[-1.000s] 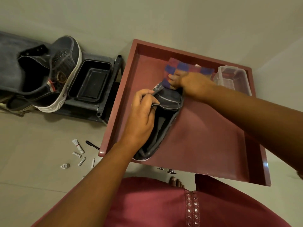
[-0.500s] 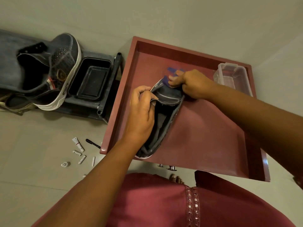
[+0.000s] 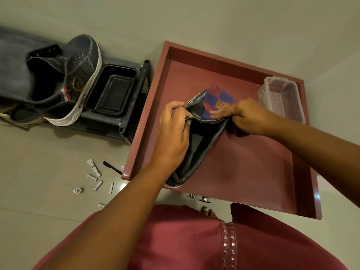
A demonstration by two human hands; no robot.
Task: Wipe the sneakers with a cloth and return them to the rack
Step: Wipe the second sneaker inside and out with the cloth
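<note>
A dark grey sneaker (image 3: 196, 151) lies on the maroon table (image 3: 243, 172), its opening facing me and its heel at the near edge. My left hand (image 3: 171, 137) grips the sneaker's upper edge at the left. My right hand (image 3: 239, 115) holds a checked blue, purple and orange cloth (image 3: 216, 100) against the sneaker's far end. The second dark sneaker (image 3: 78, 78), with a white sole, rests on the dark rack (image 3: 128, 121) at the left.
An empty black tray (image 3: 113, 90) sits on the rack beside the second sneaker. A clear plastic box (image 3: 282, 98) stands at the table's far right. Small tubes, a pen (image 3: 112, 167) and a little bottle (image 3: 78, 190) lie scattered on the tiled floor.
My right hand has rubbed the cloth back and forth over the sneaker's far end; the cloth was nearly hidden half a second ago and shows again. My left hand keeps its grip.
</note>
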